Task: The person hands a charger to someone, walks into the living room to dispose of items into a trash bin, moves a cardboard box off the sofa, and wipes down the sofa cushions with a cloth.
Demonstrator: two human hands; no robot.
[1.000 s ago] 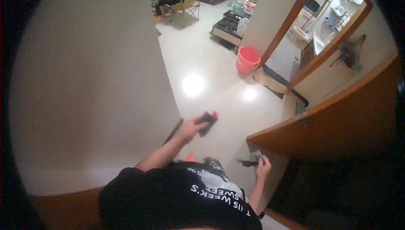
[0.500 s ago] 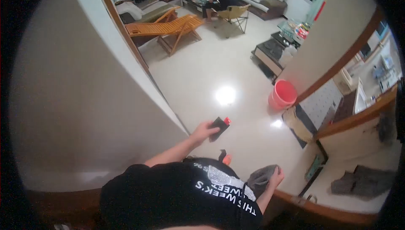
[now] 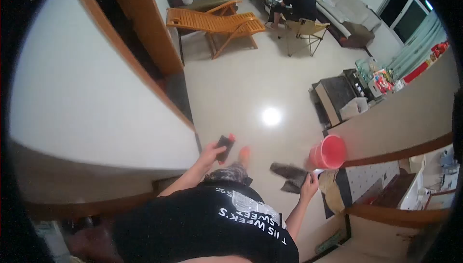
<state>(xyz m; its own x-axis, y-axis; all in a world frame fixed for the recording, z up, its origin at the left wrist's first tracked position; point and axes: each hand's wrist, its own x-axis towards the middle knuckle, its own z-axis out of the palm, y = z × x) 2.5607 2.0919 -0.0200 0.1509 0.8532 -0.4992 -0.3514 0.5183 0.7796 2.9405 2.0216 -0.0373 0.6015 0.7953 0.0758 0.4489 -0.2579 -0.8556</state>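
My left hand point(image 3: 208, 156) is closed around a dark, flat, rectangular object point(image 3: 224, 146) with red showing at its ends. I cannot make out its exact kind. My right hand point(image 3: 310, 186) grips a dark grey cloth point(image 3: 289, 174) by one edge, and the rest of it spreads out to the left over the floor. Close beyond the right hand stands a pink bucket point(image 3: 316, 155). Between the two hands an orange slipper point(image 3: 245, 156) shows on a foot below me.
A wooden lounge chair point(image 3: 217, 22) stands ahead on the left. Farther back a person in black point(image 3: 303, 5) sits on a folding chair point(image 3: 311, 26) at a table. A low dark cabinet point(image 3: 335, 94) is on the right. A mat point(image 3: 330, 193) lies by the right doorway.
My view has moved forward along the floor and turned. The right hand with the grey cloth has swung outward from my body, nearer the bucket. My left hand still holds the dark object.
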